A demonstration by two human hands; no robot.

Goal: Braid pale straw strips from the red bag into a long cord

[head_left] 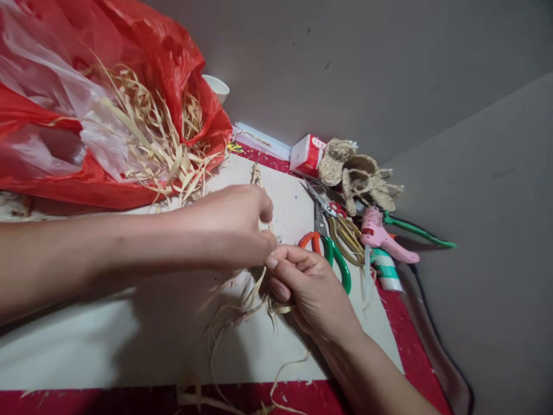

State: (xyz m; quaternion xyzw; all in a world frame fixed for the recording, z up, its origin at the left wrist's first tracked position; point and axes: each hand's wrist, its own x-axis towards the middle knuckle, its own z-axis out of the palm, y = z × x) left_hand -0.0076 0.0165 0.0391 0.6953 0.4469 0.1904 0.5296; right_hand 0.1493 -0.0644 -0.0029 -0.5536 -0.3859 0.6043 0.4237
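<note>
Over the white board, my left hand [242,225] reaches across from the left, its fingers curled and slightly smeared by motion. My right hand [311,288] meets it, thumb and forefinger pinched on pale straw strands [257,288] that trail down below both hands. A narrow braided piece of straw [256,173] shows just beyond my left hand and seems to run toward the fingers; the hand hides the stretch between. The left fingertips are mostly hidden, so what they hold is unclear.
At the upper left a red plastic bag [173,52] spills dry straw [159,144]. To the right lie scissors [341,265], pliers [349,239], a pink glue gun [384,236], a tape roll [386,271] and woven straw pieces [332,161]. A red-and-white box [307,154] stands by the wall.
</note>
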